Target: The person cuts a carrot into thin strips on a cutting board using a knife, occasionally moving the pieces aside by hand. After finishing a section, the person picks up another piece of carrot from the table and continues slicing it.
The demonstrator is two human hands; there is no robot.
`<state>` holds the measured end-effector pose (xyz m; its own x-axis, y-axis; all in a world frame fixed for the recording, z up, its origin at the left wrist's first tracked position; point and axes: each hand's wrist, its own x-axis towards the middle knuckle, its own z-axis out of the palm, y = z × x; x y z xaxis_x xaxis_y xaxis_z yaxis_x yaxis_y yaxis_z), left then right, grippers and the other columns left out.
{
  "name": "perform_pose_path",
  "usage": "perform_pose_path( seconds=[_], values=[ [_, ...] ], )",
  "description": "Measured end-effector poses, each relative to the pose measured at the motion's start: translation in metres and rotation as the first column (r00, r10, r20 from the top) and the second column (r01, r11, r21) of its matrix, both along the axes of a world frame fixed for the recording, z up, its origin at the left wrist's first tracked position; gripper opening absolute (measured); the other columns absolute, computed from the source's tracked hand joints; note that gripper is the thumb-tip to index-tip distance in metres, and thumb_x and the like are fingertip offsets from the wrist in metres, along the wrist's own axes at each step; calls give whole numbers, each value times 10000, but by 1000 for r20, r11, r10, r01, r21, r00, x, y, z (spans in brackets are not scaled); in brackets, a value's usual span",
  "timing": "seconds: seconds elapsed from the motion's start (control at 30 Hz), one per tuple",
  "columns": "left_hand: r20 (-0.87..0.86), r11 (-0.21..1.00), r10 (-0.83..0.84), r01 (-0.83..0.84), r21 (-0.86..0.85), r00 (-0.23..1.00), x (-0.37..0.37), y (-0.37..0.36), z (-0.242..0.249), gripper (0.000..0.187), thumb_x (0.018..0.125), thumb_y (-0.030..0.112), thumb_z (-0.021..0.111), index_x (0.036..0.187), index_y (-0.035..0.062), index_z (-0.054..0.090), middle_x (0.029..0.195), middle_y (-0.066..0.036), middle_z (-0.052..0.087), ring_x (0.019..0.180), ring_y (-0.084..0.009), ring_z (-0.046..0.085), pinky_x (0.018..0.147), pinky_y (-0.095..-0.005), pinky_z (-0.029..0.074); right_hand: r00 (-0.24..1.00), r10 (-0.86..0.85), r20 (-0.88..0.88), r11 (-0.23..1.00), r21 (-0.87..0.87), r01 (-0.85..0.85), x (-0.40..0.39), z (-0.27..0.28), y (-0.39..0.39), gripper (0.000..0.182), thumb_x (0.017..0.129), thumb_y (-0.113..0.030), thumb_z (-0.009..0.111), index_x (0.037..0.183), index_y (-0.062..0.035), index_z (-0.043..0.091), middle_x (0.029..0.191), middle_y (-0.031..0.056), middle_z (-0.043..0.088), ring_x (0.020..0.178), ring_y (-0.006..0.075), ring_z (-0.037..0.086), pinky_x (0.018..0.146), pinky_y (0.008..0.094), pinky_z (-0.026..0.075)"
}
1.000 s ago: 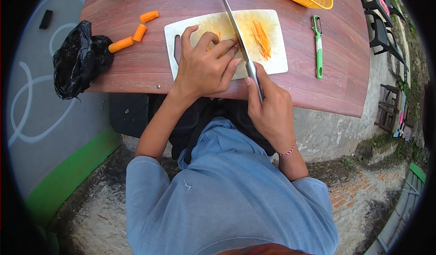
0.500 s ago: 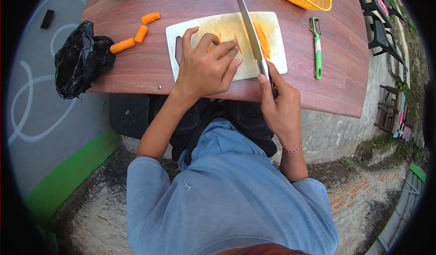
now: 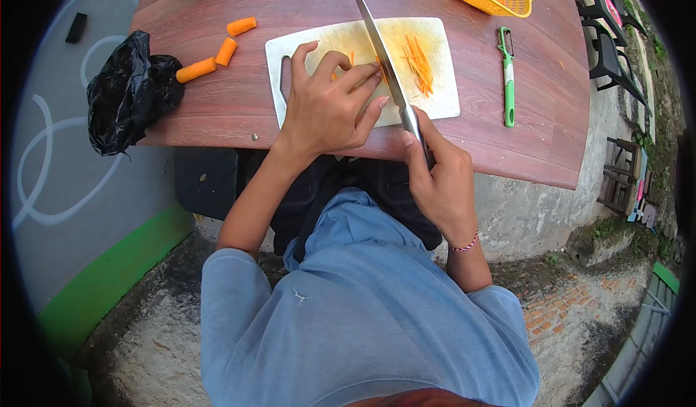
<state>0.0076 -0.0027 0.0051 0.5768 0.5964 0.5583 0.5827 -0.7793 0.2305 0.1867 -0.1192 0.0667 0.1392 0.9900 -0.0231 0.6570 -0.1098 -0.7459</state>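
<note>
Right hand (image 3: 442, 171) clamped round the handle of a long, silver-bladed knife (image 3: 380, 47). Knife slants over the white rectangular plastic board (image 3: 442, 101), tip away from the wearer and leaning left; long axis runs handle-to-tip, near-right to far-left. Likely stiff, moderately heavy, sharp; best held by the handle. Left hand (image 3: 326, 106) arched, fingers bent and apart, tips down beside the blade at thin orange carrot slivers (image 3: 352, 57); whether they pinch any, cannot tell. Slivers probably light, damp, slippery, easily snapped; take by their sides. Loose orange carrot strips (image 3: 418, 66) lie right of the blade, mostly lengthwise away from the wearer.
</note>
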Motion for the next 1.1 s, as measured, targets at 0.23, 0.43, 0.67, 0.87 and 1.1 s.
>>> perform_pose_path(
  seconds=[0.23,0.43,0.67,0.87,1.1],
  values=[
    [7,999,0,0,41,1000,0,2,-3,331,919,347,745,1065,68,849,1137,16,789,1012,-202,632,1122,-600,360,1000,-8,10,1000,-23,8,-1,3,-4,385,1062,-163,676,1393,33,663,941,303,722,871,471,746,723,481,570],
    [15,999,-2,1,40,1000,0,2,-3,336,907,350,760,1061,65,847,1126,15,787,992,-201,633,1115,-597,366,1000,5,-1,999,47,-5,-1,-3,-6,382,1064,-159,673,1389,43,662,967,309,729,893,470,752,744,477,578],
    [18,999,-3,2,43,1000,-1,3,-4,347,904,361,769,1062,62,847,1125,12,787,988,-201,632,1111,-602,368,1000,14,18,1000,18,-15,-1,1,-7,390,1066,-162,671,1397,43,656,962,300,732,886,464,754,745,477,579],
    [20,999,-5,4,48,1000,0,3,-4,353,907,368,767,1061,61,847,1124,10,786,984,-203,632,1113,-602,364,999,23,34,999,44,-25,-1,-2,-8,385,1065,-160,673,1392,42,659,931,285,731,852,455,751,723,476,573],
    [12,999,-8,7,46,1000,-1,3,-4,355,908,368,766,1067,60,845,1134,15,785,974,-203,631,1117,-599,358,998,30,60,998,61,-33,-3,0,-5,373,1067,-160,670,1382,40,654,872,276,717,796,463,735,674,487,556]
  ],
)
